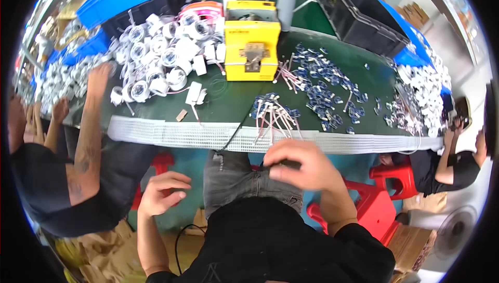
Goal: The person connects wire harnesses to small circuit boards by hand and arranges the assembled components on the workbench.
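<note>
Head view: right hand (300,164) curled over jeans pocket (283,166).

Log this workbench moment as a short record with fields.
Surface: green table with a ribbed grey front edge
Machine: yellow box-shaped press at the table's middle
Left of the machine: heap of white round coiled parts
Right of the machine: scattered small blue pieces
Near edge: bundle of thin pinkish wires with blue ends
Left hand: below the table, loosely curled, apparently empty
Right hand: over the lap, contents hidden
</note>
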{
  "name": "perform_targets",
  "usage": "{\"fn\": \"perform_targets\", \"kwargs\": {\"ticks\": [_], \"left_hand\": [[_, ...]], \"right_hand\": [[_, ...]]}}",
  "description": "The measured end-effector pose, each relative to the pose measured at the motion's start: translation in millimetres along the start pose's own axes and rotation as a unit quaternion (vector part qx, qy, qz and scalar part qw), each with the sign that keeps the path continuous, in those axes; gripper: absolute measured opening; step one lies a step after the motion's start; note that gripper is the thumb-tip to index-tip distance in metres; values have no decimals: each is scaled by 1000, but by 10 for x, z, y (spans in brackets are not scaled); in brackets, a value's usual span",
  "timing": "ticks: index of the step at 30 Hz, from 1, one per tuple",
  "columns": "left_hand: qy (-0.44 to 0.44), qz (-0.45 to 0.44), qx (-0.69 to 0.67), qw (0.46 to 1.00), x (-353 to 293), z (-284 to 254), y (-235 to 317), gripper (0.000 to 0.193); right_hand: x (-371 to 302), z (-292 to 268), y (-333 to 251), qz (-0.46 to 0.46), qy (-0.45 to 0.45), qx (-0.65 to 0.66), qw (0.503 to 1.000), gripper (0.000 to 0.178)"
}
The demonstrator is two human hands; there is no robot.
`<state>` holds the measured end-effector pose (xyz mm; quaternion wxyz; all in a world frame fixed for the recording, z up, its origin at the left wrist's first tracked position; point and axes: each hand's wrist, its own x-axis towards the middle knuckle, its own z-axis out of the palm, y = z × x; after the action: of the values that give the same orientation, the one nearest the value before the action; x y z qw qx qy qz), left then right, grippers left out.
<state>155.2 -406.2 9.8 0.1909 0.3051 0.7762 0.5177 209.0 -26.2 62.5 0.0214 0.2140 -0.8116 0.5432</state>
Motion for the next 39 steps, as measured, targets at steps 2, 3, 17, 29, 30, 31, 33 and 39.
{"fn": "perform_targets", "kwargs": {"ticks": [2, 3, 17, 29, 30, 31, 33, 39], "left_hand": [[67, 62, 41, 995, 340, 87, 165, 24], [83, 89, 55, 991, 514, 157, 223, 23], [23, 259, 195, 946, 2670, 851, 744, 15], [20, 176, 178, 968, 2814, 890, 430, 11], [18, 176, 179, 968, 2803, 896, 418, 11], [25, 179, 181, 967, 2801, 897, 401, 11], [30, 183, 183, 965, 2815, 898, 384, 11], [19, 204, 186, 961, 2803, 939, 400, 9]], "right_hand": [[-23, -175, 147, 61, 126, -126, 982, 19], [2, -231, 260, 69, 173, -149, 971, 17], [97, -1067, 764, 195, 210, -306, 908, 13], [1218, -1220, 1333, 85, 100, -394, 910, 13], [1243, -1226, 1328, 86, 102, -393, 910, 13], [1280, -1237, 1288, 61, 38, -402, 913, 13], [1286, -1249, 1292, 24, -58, -371, 927, 14], [1208, -1221, 1341, 28, -84, -402, 912, 15]]}}
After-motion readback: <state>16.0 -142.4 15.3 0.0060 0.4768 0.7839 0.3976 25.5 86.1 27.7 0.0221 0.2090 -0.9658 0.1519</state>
